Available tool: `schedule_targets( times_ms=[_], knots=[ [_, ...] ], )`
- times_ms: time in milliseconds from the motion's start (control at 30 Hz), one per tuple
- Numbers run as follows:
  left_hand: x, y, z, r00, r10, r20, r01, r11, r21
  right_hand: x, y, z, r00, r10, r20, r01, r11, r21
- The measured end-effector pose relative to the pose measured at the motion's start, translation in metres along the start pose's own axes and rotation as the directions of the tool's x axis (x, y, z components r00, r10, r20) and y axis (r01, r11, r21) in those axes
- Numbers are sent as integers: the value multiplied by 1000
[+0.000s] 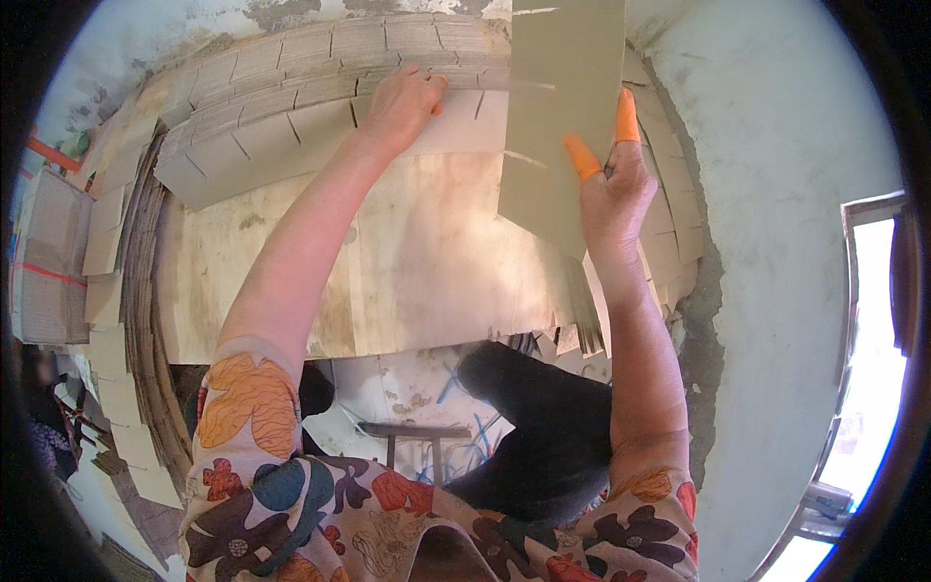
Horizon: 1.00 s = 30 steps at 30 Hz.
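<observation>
My right hand [621, 189], with orange finger covers on its thumb and a finger, grips the lower right part of a greyish-green cardboard strip [562, 107] with short slits along its left edge. The strip is raised over the right part of the board. My left hand [402, 105] is at the front edge of a long stack of slotted cardboard strips [301, 131] at the far side. Its fingers are curled and pressed together, an orange cover showing at one fingertip. Whatever lies between them is hidden.
A pale wooden board [417, 252] lies before me. More cardboard strips are stacked at its left [145, 320] and right [669, 184]. A carton with a red strap [53, 257] stands far left. A wall [776, 242] bounds the right. Below are a small stand [412, 432] and blue scraps.
</observation>
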<state>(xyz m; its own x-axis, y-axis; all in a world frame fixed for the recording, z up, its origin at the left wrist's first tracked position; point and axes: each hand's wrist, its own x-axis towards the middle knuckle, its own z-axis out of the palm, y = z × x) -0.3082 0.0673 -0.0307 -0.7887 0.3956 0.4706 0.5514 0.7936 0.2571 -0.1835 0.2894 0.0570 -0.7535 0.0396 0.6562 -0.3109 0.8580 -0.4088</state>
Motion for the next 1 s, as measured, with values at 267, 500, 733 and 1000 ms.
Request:
schedule_targets(
  times_ms=[267,500,733,1000],
  knots=[
    [-10,13,-11,997,-66,47,64,997,34,-4,-9,-8,998,63,20,-63,998,-13],
    [-8,0,-13,965,208,-161,-186,973,139,-6,-2,-14,998,58,-11,-58,998,7],
    [-16,10,-9,967,28,252,-62,990,130,-10,-1,-12,994,113,11,-113,994,-11],
    [-35,23,-7,921,32,389,-59,997,58,-12,-12,-12,996,69,52,-68,997,-24]
  ],
)
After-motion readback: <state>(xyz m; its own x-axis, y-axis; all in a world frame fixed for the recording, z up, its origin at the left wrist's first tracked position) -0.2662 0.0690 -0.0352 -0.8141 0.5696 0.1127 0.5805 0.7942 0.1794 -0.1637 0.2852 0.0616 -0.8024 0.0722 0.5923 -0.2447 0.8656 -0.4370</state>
